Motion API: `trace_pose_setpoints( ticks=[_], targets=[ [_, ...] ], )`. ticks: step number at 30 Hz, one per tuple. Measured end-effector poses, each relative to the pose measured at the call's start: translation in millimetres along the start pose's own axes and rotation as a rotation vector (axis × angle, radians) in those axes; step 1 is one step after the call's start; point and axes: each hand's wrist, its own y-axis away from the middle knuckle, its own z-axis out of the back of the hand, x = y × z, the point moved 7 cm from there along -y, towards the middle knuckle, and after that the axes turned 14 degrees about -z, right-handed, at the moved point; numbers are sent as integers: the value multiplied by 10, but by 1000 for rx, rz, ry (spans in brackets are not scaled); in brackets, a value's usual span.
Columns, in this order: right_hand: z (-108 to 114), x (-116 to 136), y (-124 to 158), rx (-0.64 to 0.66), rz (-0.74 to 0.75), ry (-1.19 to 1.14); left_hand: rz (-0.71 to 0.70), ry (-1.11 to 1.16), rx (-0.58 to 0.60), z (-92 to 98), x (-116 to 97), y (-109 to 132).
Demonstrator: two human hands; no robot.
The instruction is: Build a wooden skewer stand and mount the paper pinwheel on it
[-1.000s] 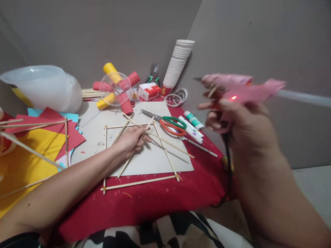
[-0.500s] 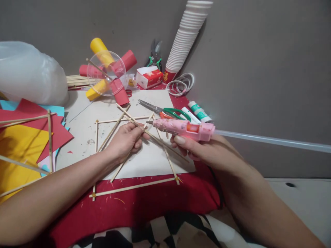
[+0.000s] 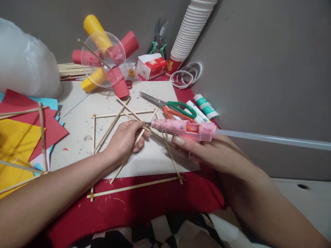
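Note:
My right hand (image 3: 207, 151) grips a pink glue gun (image 3: 184, 127) with a clear glue stick (image 3: 271, 139) out its back. Its metal tip touches the crossing of thin wooden sticks (image 3: 121, 113) near my left fingertips. My left hand (image 3: 124, 141) pinches those crossed sticks at the middle of a square stick frame (image 3: 134, 186). The frame lies on a white card sheet (image 3: 77, 144) over a red cloth (image 3: 144, 203).
Green and orange scissors (image 3: 173, 108) and glue tubes (image 3: 205, 106) lie right of the frame. At the back stand a paper cup stack (image 3: 190, 31), a red and yellow tube wheel (image 3: 106, 60), a small box (image 3: 151, 65), pliers (image 3: 160, 36) and a wire coil (image 3: 186, 75). Coloured paper (image 3: 18, 137) lies left.
My right hand brought the glue gun down from the air to the stick crossing. The view dipped and moved closer. My left hand stayed on the sticks.

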Motion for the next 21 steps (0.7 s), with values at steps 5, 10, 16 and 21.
trace_pose_setpoints(
  ticks=[5,10,16,21],
  targets=[
    [-19,-9,1,31,37,-19,-39,-25,3,6,-22,4],
    [-26,-75,1,9,12,45,-29,-18,-7,16,6,3],
    [-42,-31,18,38,56,33,-24,-38,-20,27,0,13],
    [-34,-49,17,29,68,50,-26,-51,-24,15,-40,34]
  ],
)
